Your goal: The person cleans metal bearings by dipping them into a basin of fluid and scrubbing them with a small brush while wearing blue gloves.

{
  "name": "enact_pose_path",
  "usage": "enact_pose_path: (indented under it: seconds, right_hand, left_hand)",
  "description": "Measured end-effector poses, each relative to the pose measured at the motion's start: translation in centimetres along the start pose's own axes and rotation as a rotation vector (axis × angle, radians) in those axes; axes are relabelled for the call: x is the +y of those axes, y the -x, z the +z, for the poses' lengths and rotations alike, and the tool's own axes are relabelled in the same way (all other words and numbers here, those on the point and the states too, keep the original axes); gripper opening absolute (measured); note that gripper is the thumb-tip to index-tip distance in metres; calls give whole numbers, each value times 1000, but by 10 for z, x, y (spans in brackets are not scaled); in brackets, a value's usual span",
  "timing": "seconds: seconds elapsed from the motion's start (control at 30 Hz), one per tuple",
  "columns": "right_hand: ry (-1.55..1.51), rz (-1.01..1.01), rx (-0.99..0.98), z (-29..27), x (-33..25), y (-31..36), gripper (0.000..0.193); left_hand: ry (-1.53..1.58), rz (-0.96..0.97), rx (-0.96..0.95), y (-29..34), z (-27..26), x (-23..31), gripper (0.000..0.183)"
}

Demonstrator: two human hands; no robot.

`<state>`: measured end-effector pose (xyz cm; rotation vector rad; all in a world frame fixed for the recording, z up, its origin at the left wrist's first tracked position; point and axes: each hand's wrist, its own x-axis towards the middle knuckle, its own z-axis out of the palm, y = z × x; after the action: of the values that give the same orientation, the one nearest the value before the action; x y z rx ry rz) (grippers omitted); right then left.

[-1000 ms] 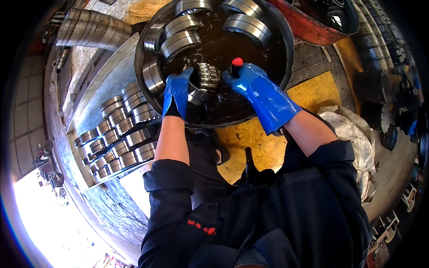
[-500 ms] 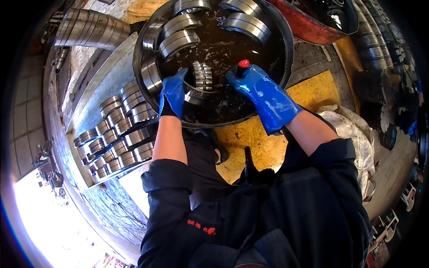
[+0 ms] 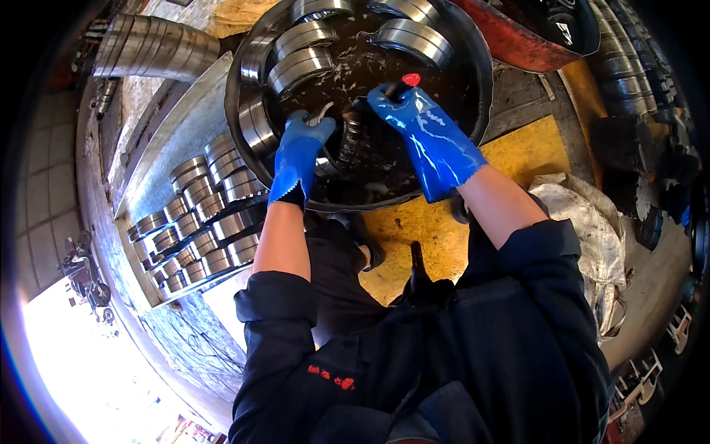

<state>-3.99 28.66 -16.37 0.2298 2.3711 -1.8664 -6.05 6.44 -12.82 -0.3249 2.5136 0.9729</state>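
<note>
A large round dark tub (image 3: 484, 111) holds murky dark liquid, and both my gloved hands are over it. My left hand (image 3: 302, 140), in a blue rubber glove, is closed on the rim of a roller bearing (image 3: 351, 142), which is tilted and partly in the liquid. Its lower part is hidden in shadow and liquid. In my right hand (image 3: 405, 111), also gloved in blue, is a dark-handled tool with a red end (image 3: 410, 79), seemingly a brush. Its working end reaches toward the bearing's rollers, though it is hard to make out.
Shiny steel rings (image 3: 302, 70) lie inside the tub along its left and far sides. To the left, a metal tray (image 3: 155, 302) bears several rows of rings. A red tub (image 3: 510, 41) stands at far right, a white sack (image 3: 584, 244) at right.
My right hand has moved slightly left and up with the tool, its end now at the bearing. My left hand has shifted right, and the bearing is turned, its rollers darker.
</note>
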Motion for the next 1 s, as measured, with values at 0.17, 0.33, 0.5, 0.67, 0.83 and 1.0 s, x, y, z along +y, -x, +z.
enact_pose_path:
  seconds: [0.17,0.33,0.5,0.67,0.83,1.0]
  right_hand:
    - [211,84,95,5,36,-21,35]
    - [453,189,137,-5,20,-23,26]
    - [236,161,8,-2,27,-35,32]
    - [-243,16,206,-27,111,-67,34]
    - [313,94,80,-6,20,-27,40]
    - [351,124,87,-20,6,-19,38]
  left_hand:
    - [-233,101,-13,9,6,8,87]
    - [-417,142,-108,21,8,14,73]
    - [-682,254,-149,36,13,18,49]
    - [-797,1024,-85,23,48,24,50]
    - [-1088,1122,133,26,16,-12,47]
    - [-694,97,71,21,19,-44,54]
